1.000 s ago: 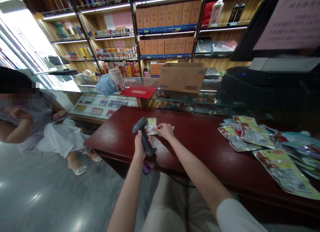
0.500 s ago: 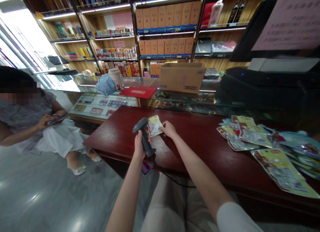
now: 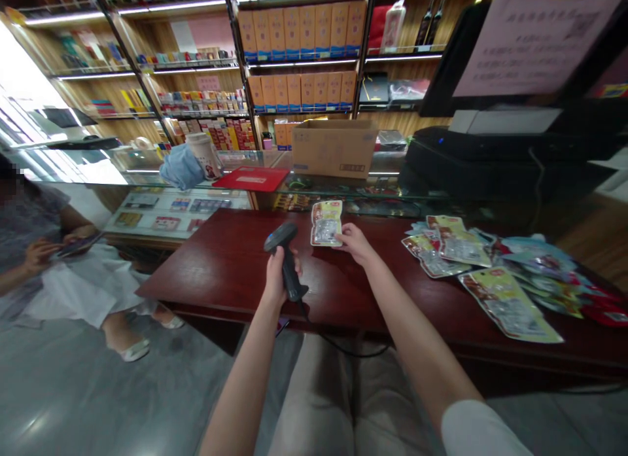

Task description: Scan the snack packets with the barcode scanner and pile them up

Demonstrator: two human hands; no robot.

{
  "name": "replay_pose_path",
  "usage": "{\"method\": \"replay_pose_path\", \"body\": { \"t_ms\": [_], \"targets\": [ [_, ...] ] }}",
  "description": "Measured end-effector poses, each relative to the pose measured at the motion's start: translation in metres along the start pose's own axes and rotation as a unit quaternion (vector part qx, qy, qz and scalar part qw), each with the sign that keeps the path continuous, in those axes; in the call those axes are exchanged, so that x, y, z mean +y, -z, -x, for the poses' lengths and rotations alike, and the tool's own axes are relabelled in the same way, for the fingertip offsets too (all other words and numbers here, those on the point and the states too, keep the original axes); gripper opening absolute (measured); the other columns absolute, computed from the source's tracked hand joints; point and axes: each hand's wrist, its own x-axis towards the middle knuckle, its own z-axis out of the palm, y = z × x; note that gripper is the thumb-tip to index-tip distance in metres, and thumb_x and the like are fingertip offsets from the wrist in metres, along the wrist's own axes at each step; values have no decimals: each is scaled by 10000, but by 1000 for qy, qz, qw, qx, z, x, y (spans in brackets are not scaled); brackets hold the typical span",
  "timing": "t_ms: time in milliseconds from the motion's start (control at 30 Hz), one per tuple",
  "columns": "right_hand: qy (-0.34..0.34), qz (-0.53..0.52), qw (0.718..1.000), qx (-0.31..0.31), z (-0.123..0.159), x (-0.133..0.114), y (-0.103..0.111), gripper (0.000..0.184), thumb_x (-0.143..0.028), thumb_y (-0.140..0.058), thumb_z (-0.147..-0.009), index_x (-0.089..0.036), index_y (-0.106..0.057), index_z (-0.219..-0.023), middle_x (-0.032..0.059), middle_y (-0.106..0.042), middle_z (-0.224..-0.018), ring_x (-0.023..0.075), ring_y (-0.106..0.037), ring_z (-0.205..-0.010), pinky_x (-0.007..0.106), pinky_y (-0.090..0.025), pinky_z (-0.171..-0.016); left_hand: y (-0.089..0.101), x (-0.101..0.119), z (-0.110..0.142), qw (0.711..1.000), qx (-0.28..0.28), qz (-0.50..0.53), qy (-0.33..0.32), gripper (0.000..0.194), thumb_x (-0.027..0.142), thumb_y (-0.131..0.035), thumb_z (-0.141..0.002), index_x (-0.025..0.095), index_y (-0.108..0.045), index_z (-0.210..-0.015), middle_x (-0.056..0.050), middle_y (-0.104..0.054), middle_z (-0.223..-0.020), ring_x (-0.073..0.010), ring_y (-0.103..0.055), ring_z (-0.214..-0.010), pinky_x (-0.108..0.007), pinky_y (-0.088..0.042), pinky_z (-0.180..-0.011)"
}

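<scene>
While you're sitting at the dark red table (image 3: 196, 263), another person (image 3: 42, 266) is sitting off to the far left, holding what's prob a phone (image 3: 78, 245). Blue cloth (image 3: 181, 168) and a cup (image 3: 203, 156) are standing on the glass counter behind the table, w/ a red folder (image 3: 252, 179) lying just right of them.

Your left hand (image 3: 275, 276) is wrapping round the handle of a black scanner (image 3: 293, 280), so that grip's closed, thumb up near the head. Can't tell exactly where the scanner's aiming tbh, or if it's reading anything atm. Its cable is running down toward your lap.

Next along, one yellow-and-silver packet (image 3: 326, 225) is sitting up by the table's far edge, right of the scanner head and apart from it, roughly in front of the cardboard box (image 3: 333, 152). Your right hand (image 3: 357, 245) is pinching its lower right edge, fingertips narrow, not wide. Can't tell if the packet's fully touching the table or tilting up a bit.

As for progress, that one packet is getting handled rn, well apart from the pile of packets (image 3: 456, 245) on the right. A similar yellow one (image 3: 510, 303) is lying at the pile's near side, w/ blue, green and red ones overlapping beyond. Idk which of those are done or left, pics aren't showing it.
</scene>
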Motion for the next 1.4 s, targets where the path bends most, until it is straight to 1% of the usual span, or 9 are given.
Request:
{"method": "replay_pose_path", "body": {
  "t_ms": [200,400,500,567,767,967,1067,1267,1400],
  "targets": [
    [57,-61,995,53,11,-11,59,554,-141,-693,-524,-286,-485,-1017,-34,-665,-998,204,-664,-887,370,-585,-687,-44,-25,-3,992,-86,-62,62,570,700,-621,-712,155,-539,-856,29,-558,-499,-99,-512,-413,-212,-379,-443],
    [72,-61,990,103,16,-19,121,513,-174,-684,-545,-286,-501,-1011,-35,-663,-963,202,-661,-875,408,-565,-735,-83,-52,-8,977,-160,-85,108,578,695,-640,-701,157,-525,-880,22,-582,-504,-101,-537,-428,-215,-423,-471],
    [75,-49,988,129,18,-21,142,458,-224,-683,-582,-284,-502,-998,-28,-671,-977,203,-664,-865,409,-559,-730,-99,-64,-13,970,-191,-92,119,577,699,-629,-707,158,-520,-876,17,-587,-495,-99,-534,-416,-205,-403,-451],
    [78,-47,985,148,20,-18,151,432,-260,-687,-596,-279,-510,-990,-21,-676,-992,205,-665,-866,396,-557,-722,-109,-70,-14,965,-210,-93,127,577,703,-622,-710,159,-516,-869,17,-584,-486,-100,-530,-407,-206,-401,-445],
    [92,-58,976,187,23,-3,157,444,-311,-684,-580,-262,-525,-991,-5,-690,-970,206,-665,-855,325,-550,-660,-128,-86,-12,953,-243,-90,157,604,724,-648,-658,170,-487,-840,23,-573,-482,-111,-525,-392,-223,-404,-429],
    [101,-64,970,210,21,-1,155,457,-337,-675,-566,-265,-525,-991,6,-690,-958,215,-672,-848,267,-512,-571,-129,-94,-11,950,-248,-101,160,580,716,-622,-686,173,-474,-823,9,-571,-464,-125,-526,-386,-229,-390,-423],
    [100,-64,971,207,21,-3,155,477,-334,-682,-555,-268,-522,-1000,8,-697,-966,215,-671,-859,272,-518,-585,-127,-95,-11,951,-247,-104,156,571,710,-607,-706,170,-475,-838,10,-570,-463,-126,-525,-387,-229,-388,-430],
    [95,-45,974,199,28,-7,154,460,-348,-688,-576,-266,-511,-993,-2,-695,-1009,206,-670,-884,308,-549,-656,-127,-93,-9,949,-243,-116,165,625,742,-617,-670,165,-482,-870,4,-578,-483,-128,-536,-407,-233,-402,-445],
    [93,-43,976,191,31,-8,155,473,-345,-694,-574,-271,-508,-1002,-8,-690,-1000,213,-672,-901,325,-557,-687,-126,-91,-7,950,-238,-113,164,616,737,-616,-678,166,-492,-873,10,-577,-493,-125,-537,-415,-240,-421,-462]
  ]
}}
